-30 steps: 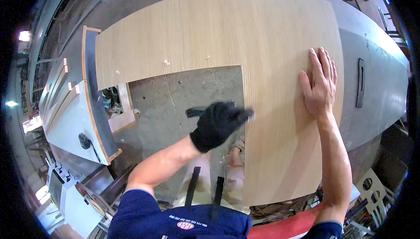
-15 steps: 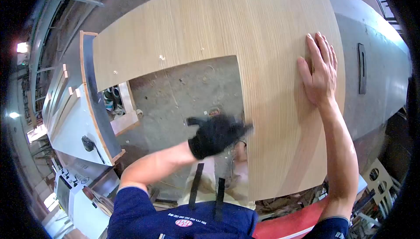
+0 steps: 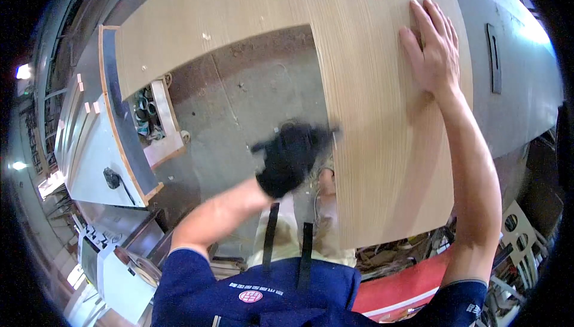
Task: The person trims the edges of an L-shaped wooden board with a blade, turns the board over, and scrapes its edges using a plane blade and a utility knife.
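Note:
A large L-shaped panel with a light wood-grain face (image 3: 382, 147) lies in front of me, with straight inner edges around its cut-out. My right hand (image 3: 436, 58) is bare and rests flat on the panel near its right edge, fingers stretched out and slightly spread. In a black glove, my left hand (image 3: 290, 153) is at the inner vertical edge of the cut-out. Motion smears its fingertips, so I cannot make out whether they touch the edge or hold anything.
A grey surface with a dark slotted piece (image 3: 494, 58) lies beyond the panel on the right. To the left stands a white board with an orange-brown edge (image 3: 122, 138), bearing wooden strips and a black object (image 3: 112, 177). A red surface (image 3: 406, 288) is at lower right.
The view has shifted, so the panel and surroundings sit higher in the picture. My gloved left hand stays by the inner edge, blurred in both frames. The right hand remains flat on the panel.

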